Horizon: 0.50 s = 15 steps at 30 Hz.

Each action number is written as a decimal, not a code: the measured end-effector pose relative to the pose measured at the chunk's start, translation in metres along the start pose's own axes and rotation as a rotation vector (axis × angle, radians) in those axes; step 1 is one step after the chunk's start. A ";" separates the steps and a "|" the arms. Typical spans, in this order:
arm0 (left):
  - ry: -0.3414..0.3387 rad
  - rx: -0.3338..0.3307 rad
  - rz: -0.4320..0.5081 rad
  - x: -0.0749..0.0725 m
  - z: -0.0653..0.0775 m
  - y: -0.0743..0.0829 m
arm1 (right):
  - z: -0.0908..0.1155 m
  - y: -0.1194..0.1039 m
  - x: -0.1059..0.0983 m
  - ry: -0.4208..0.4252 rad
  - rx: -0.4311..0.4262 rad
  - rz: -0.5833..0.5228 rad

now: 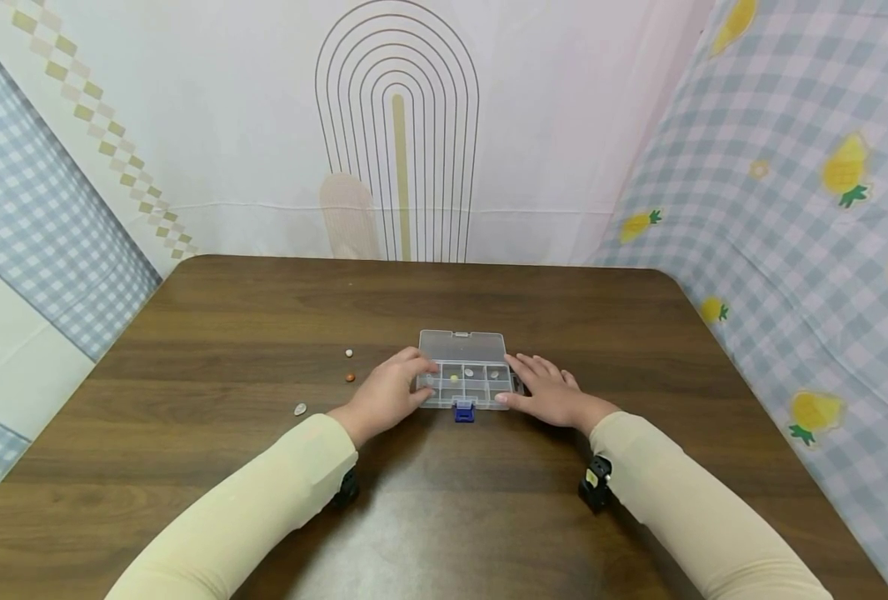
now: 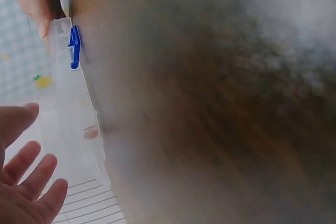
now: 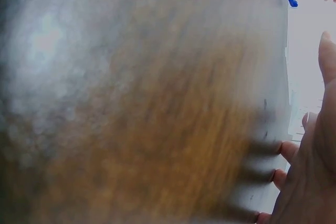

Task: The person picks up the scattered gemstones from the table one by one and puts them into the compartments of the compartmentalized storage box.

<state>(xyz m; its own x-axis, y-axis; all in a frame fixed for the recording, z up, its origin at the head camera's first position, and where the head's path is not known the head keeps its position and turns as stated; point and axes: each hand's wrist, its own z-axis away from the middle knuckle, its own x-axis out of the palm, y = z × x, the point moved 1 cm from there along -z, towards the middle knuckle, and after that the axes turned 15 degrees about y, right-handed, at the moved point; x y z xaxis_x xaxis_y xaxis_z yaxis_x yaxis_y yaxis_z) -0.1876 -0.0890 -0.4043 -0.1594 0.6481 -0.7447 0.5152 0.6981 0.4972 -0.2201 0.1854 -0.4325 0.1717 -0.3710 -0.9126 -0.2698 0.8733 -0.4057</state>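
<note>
A clear plastic compartment box [image 1: 444, 406] lies on the table with its lid [image 1: 462, 346] raised at the far side. On its near side hangs a blue latch [image 1: 464, 412]. One compartment has a small yellow piece [image 1: 454, 378]; others hold small silvery pieces [image 1: 469, 372]. My left hand [image 1: 387, 392] is at the box's left end, fingers spread and relaxed with the thumb apart, partly covering the left compartments. At the right end, my right hand [image 1: 552, 396] lies with its fingers extended, thumb tip by the near right corner and fingertips down at the tabletop.
Left of the box on the brown wooden table [image 1: 459, 517] lie a small white piece [image 1: 350, 353], an orange bead [image 1: 350, 377] and a silvery oval piece [image 1: 300, 409]. A patterned curtain [image 1: 549, 125] hangs behind the table, with checked cloth [image 1: 774, 242] along the right.
</note>
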 end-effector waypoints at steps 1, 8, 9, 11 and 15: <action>-0.002 0.004 -0.002 -0.001 0.000 0.000 | 0.000 0.000 0.000 -0.001 0.000 0.004; 0.006 0.046 -0.018 -0.010 0.001 -0.001 | 0.002 -0.005 -0.003 0.006 -0.019 0.003; 0.007 0.045 -0.018 -0.012 0.001 -0.001 | 0.002 -0.004 -0.003 0.005 -0.016 0.004; 0.006 0.045 -0.024 -0.016 0.001 -0.002 | 0.002 -0.002 -0.002 0.003 -0.008 0.003; 0.014 0.046 -0.020 -0.024 0.002 -0.007 | 0.001 0.000 -0.001 -0.001 0.004 -0.006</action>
<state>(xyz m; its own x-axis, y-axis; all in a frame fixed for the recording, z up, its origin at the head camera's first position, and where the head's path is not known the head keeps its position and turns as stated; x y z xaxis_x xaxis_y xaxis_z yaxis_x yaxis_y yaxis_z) -0.1855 -0.1100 -0.3901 -0.1821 0.6386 -0.7477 0.5496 0.6966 0.4611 -0.2197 0.1858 -0.4320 0.1740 -0.3757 -0.9103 -0.2647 0.8725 -0.4107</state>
